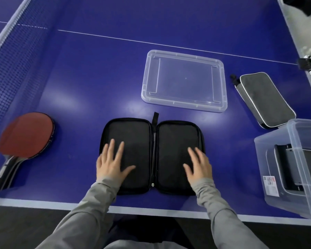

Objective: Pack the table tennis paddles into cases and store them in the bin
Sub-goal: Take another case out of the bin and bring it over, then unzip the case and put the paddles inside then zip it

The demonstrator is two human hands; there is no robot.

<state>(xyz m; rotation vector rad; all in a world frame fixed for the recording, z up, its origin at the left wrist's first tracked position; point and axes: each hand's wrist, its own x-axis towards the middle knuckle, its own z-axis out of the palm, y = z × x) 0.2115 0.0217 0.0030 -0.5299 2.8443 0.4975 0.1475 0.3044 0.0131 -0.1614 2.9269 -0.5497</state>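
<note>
Black case (152, 155) lies unzipped and spread flat on the blue table (90, 72), left hand (111, 163) and right hand (198, 165) each resting on a half, fingers straight. Well left of the left fingers: red paddles (25, 134). Beyond the fingertips sits a clear lid (184, 80); right of the right fingers, a grey case (266, 99) and the clear bin (293, 168).

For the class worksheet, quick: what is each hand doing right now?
Left hand: open, flat on the black case.
Right hand: open, flat on the same case.
</note>
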